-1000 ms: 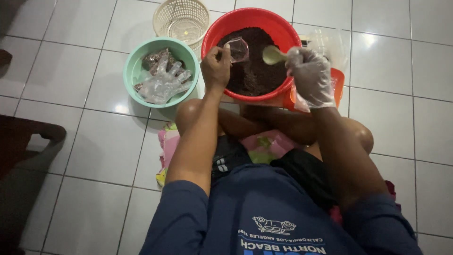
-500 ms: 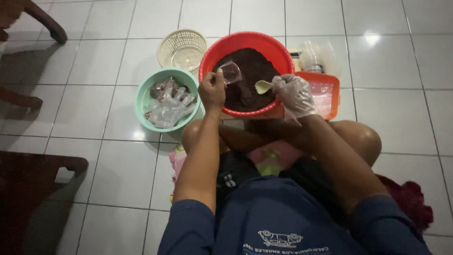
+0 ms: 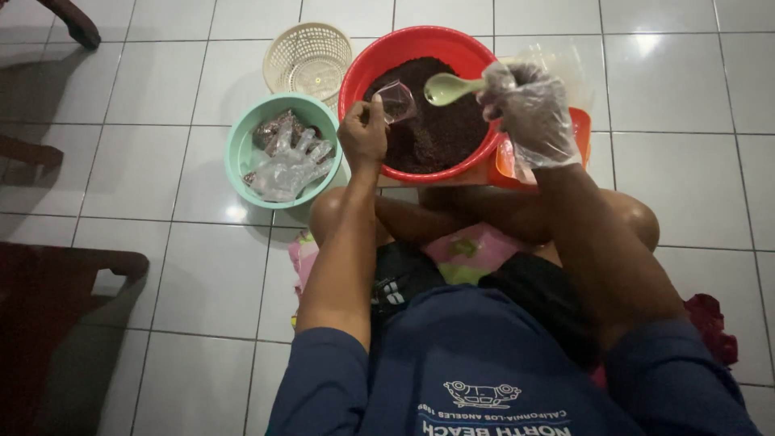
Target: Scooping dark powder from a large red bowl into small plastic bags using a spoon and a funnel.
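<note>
I sit cross-legged on the floor. My bare left hand point(image 3: 363, 136) holds a small clear plastic bag point(image 3: 395, 101) open over the red basin point(image 3: 379, 56), which is filled with dark brown granular material point(image 3: 440, 129). My right hand point(image 3: 529, 113), in a clear plastic glove, grips a pale green spoon point(image 3: 448, 89) whose bowl points toward the bag's mouth. Both hands hover above the basin's near half.
A teal bowl point(image 3: 242, 133) at left holds a crumpled clear glove point(image 3: 291, 165) and small filled bags. A cream woven basket point(image 3: 307, 56) stands behind it. An orange container point(image 3: 581, 129) sits right of the basin. Dark furniture point(image 3: 56, 323) occupies the lower left on the white-tiled floor point(image 3: 145, 161).
The view has shifted and drawn closer. My right hand has lifted the spoon from the basin's far right toward the bag held by my left hand.
</note>
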